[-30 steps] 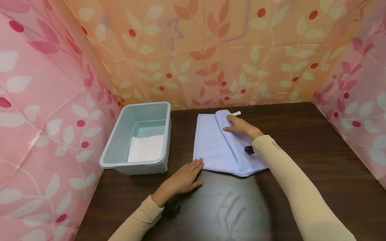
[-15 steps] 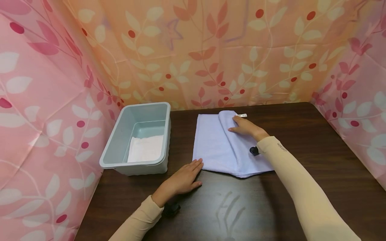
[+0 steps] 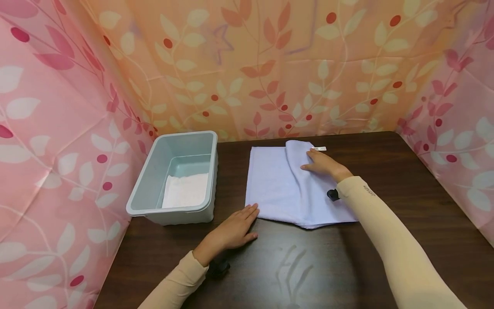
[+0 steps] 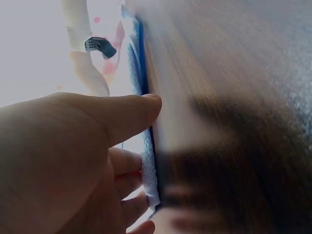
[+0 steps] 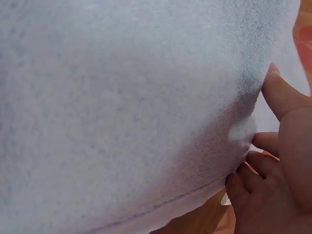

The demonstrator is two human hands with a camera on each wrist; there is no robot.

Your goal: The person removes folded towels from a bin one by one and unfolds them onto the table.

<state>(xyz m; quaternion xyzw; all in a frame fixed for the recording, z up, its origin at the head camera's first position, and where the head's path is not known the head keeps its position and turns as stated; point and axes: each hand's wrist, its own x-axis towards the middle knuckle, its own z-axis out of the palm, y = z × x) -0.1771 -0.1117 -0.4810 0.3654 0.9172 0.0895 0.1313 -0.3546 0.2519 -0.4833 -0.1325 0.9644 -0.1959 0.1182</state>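
A pale lavender terry towel [image 3: 270, 180] lies on the dark wooden table, its right part turned over with a soft raised fold down the middle. Fingers of my left hand [image 3: 233, 229] rest straight on its near left corner, thumb spread on the tabletop. At the far right edge of the towel, beside a small white tag [image 3: 319, 148], my right hand [image 3: 326, 166] touches the cloth with thumb and fingers spread apart. The right wrist view has those fingertips [image 5: 236, 180] against the towel's edge and the towel filling most of the picture.
To the left stands a grey-blue plastic tub [image 3: 133, 208] with a folded white cloth [image 3: 185, 191] on its floor. Floral curtains [image 3: 270, 86] close off the table's back and both sides. Smear marks show on the tabletop [image 3: 293, 270] in front.
My right hand has slid to the right, and the towel's raised fold, tag and right part have shifted right with it. The left hand stays at the corner.
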